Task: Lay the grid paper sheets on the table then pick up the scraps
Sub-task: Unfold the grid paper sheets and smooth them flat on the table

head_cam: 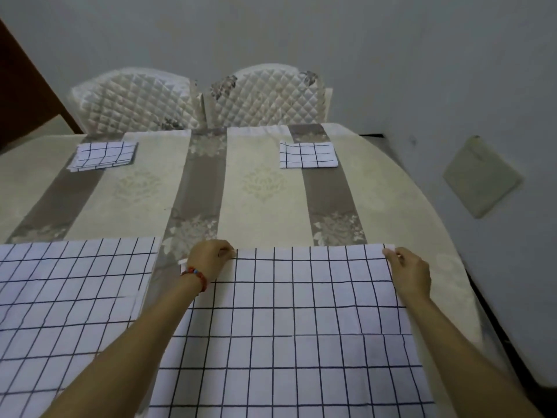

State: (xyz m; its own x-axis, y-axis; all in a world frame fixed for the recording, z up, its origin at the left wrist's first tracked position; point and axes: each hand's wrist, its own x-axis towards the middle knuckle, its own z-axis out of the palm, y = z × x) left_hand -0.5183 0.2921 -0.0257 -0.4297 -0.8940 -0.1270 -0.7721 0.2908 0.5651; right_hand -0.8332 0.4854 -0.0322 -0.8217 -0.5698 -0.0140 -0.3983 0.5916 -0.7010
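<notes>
A large white grid sheet [301, 327] lies spread on the near right part of the table. My left hand [208, 260] pinches its far left corner and my right hand [410, 273] pinches its far right corner, both low at the table surface. A second large grid sheet [69, 291] lies flat on the near left. Two small folded grid pieces rest at the far side of the table: one at the far left [104, 155], one at the far right [307, 154].
The table [265, 191] wears a cream cloth with grey floral stripes and has a rounded right edge. Two quilted white chairs [259, 98] stand behind it against a pale wall. A dark door edge [24, 95] is at the left.
</notes>
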